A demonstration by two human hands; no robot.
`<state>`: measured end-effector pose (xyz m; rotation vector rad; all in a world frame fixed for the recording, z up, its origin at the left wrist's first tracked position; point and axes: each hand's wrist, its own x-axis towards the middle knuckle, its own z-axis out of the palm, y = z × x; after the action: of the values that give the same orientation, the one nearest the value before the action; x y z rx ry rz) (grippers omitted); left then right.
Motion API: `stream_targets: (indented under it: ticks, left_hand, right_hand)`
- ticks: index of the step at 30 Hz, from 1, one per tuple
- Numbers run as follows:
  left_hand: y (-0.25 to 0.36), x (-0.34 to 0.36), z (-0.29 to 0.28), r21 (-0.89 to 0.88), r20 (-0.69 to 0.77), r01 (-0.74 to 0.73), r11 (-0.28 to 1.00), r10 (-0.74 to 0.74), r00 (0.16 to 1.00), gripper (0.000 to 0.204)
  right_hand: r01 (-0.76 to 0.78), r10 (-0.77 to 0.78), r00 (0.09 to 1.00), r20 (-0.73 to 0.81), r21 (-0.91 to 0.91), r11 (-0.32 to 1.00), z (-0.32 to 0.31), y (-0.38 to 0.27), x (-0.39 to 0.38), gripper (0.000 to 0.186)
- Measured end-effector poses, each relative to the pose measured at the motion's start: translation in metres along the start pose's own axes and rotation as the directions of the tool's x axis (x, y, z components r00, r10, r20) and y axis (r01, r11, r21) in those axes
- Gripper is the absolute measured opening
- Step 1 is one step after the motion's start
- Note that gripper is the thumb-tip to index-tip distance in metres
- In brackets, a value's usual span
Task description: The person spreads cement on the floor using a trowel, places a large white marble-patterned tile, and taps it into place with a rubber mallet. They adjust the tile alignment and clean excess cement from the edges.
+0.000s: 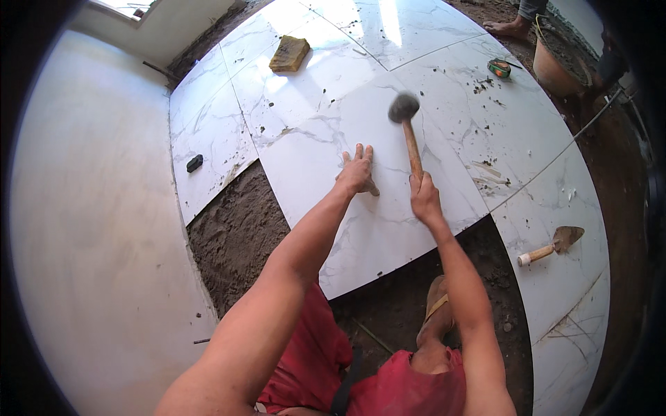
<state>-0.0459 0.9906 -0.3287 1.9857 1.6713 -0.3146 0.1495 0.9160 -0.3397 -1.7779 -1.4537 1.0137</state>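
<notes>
A large white marble-patterned floor tile (388, 222) lies in front of me, its near edge over dark mortar. My left hand (358, 173) rests on it with the fingers spread. Wrapped round the wooden handle of a rubber mallet (412, 142) is my right hand (425, 197). The mallet's black head is slightly blurred and sits over the tile's far right part; I cannot tell whether it touches. A trowel (553, 247) with a wooden handle lies on the tiles to the right.
Bare mortar (239, 222) fills a gap at the left, beside a pale wall (104, 208). A yellowish block (289, 54), a small black object (195, 163) and a tape measure (499, 68) lie on the tiles. At the far right, a bucket (557, 66) stands near another person's foot (510, 28).
</notes>
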Motion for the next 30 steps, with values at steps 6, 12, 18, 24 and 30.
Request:
stream_targets:
  ticks: [6,12,18,24,30]
  left_hand:
    - [-0.003,-0.012,0.000,0.036,0.016,0.012,0.999,-0.012,1.000,0.139]
    - [-0.022,-0.013,0.002,0.066,0.009,0.018,0.998,-0.018,1.000,0.139]
    - [-0.004,-0.014,0.001,0.070,0.055,0.019,0.997,-0.023,0.998,0.137]
    - [0.000,-0.004,-0.004,0.012,0.017,-0.058,0.998,0.058,0.998,0.137]
    - [0.006,-0.013,-0.010,-0.009,0.063,0.007,1.000,-0.007,0.998,0.135]
  right_hand:
    - [0.004,0.007,1.000,-0.031,0.328,0.945,0.004,-0.027,0.019,0.044]
    - [-0.203,0.147,0.978,0.150,0.495,0.845,-0.005,-0.063,0.011,0.047]
    - [-0.056,0.047,0.998,0.045,0.225,0.973,-0.010,-0.046,0.029,0.040]
    - [0.086,-0.076,0.996,0.040,-0.435,0.896,-0.018,-0.030,0.033,0.032]
    - [0.156,-0.143,0.988,0.064,-0.527,0.836,-0.032,-0.042,0.032,0.032]
